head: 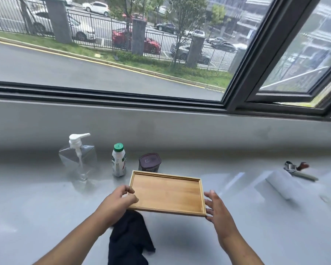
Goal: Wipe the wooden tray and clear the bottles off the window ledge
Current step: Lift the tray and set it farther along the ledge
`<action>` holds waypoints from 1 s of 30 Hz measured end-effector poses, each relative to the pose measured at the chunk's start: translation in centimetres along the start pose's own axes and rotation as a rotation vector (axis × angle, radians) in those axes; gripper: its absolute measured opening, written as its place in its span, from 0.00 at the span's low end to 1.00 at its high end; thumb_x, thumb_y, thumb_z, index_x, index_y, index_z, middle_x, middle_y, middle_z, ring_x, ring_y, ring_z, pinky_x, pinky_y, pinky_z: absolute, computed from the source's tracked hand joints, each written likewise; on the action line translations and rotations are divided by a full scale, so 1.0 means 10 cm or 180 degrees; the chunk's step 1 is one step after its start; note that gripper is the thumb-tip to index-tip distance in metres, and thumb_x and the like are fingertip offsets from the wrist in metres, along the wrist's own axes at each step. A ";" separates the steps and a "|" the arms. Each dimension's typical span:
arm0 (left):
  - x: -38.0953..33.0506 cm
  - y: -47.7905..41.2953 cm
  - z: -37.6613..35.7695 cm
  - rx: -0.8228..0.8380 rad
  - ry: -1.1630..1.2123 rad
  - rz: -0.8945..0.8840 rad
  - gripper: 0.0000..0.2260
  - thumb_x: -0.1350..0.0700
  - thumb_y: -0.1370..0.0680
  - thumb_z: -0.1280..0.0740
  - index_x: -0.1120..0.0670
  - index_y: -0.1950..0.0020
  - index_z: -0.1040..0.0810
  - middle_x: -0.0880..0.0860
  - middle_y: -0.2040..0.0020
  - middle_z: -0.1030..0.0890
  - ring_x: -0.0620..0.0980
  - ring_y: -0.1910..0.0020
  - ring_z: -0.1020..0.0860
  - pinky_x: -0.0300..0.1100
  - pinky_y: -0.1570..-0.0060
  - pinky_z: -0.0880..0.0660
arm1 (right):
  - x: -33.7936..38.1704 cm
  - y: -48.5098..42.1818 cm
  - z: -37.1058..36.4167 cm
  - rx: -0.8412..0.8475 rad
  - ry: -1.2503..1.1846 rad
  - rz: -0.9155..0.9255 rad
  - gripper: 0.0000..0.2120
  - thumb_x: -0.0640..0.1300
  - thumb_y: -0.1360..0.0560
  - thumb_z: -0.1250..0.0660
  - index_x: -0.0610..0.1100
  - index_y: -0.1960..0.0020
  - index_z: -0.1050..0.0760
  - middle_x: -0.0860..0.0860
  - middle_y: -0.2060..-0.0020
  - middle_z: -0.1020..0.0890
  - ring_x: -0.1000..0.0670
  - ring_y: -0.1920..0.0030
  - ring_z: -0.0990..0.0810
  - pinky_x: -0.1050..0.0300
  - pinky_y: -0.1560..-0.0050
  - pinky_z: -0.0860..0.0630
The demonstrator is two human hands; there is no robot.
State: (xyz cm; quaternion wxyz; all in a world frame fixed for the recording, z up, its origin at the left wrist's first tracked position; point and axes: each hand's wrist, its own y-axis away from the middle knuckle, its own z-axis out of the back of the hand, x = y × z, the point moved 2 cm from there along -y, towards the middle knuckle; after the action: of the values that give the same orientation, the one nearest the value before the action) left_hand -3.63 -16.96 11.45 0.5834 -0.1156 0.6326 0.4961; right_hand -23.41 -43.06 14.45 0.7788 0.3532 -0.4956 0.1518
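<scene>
A rectangular wooden tray [166, 193] is held just above the grey window ledge [46, 207], a shadow beneath it. My left hand [117, 203] grips the tray's left edge and also holds a dark cloth [130, 238] that hangs down below it. At the tray's right edge is my right hand [218, 211], fingers spread and touching the rim. Behind the tray stand a clear pump bottle [77, 157], a small white bottle with a green cap [118, 160] and a dark jar with a lid [149, 163].
A white roll [281, 183] lies on the ledge at the right, with a metal tool with a reddish handle [296, 169] behind it. The dark window frame [122, 96] runs along the back; a casement at the right stands ajar.
</scene>
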 end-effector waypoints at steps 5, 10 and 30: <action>-0.29 0.10 -0.45 0.0234 -0.0227 -0.0195 0.25 0.38 0.40 0.31 0.44 0.46 0.21 0.44 0.40 0.20 0.51 0.46 0.21 0.50 0.46 0.26 | 0.09 0.14 0.52 -0.0216 -0.0109 0.0112 0.24 0.69 0.19 0.44 0.56 0.39 0.20 0.51 0.40 0.16 0.49 0.41 0.17 0.49 0.40 0.24; -0.65 -0.04 -0.88 0.0346 -0.0335 -0.0277 0.20 0.38 0.40 0.30 0.39 0.49 0.21 0.47 0.44 0.18 0.54 0.43 0.21 0.56 0.39 0.25 | 0.15 -0.01 0.98 -0.0337 -0.0205 0.0240 0.32 0.77 0.31 0.45 0.59 0.40 0.20 0.56 0.42 0.14 0.51 0.39 0.18 0.42 0.30 0.28; -1.06 -1.72 -3.35 0.0317 -0.0537 0.0663 0.17 0.41 0.39 0.29 0.41 0.52 0.20 0.52 0.46 0.17 0.52 0.50 0.23 0.48 0.50 0.29 | -0.45 -2.75 2.62 -0.0124 -0.0168 -0.0367 0.34 0.78 0.33 0.46 0.59 0.39 0.21 0.58 0.39 0.18 0.57 0.38 0.21 0.51 0.33 0.30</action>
State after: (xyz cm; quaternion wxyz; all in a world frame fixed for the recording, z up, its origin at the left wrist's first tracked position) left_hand -8.91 -55.33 6.24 0.5848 0.0219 0.6137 0.5300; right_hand -26.77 -80.35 6.32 0.7797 0.3698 -0.4977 0.0876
